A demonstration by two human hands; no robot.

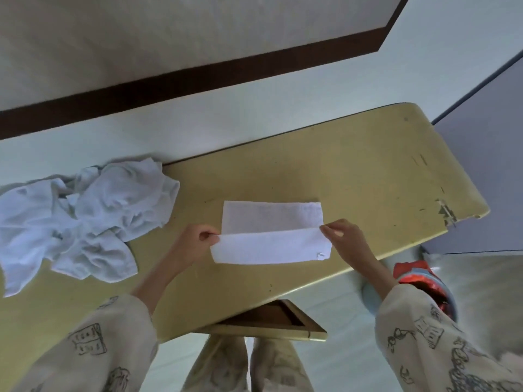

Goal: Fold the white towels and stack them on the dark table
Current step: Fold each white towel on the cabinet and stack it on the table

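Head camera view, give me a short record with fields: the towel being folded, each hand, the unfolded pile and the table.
towel in work: white towel, flat on table, near half lifted over
left hand: left hand pinches towel's left edge
right hand: right hand pinches towel's right edge
pile: crumpled white towels at table's left end
table: yellowish table, chipped right edge

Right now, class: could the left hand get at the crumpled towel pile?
Probably yes, once it lets go. The left hand pinches the towel being folded, and the crumpled pile lies just beside it on the table, nothing between.
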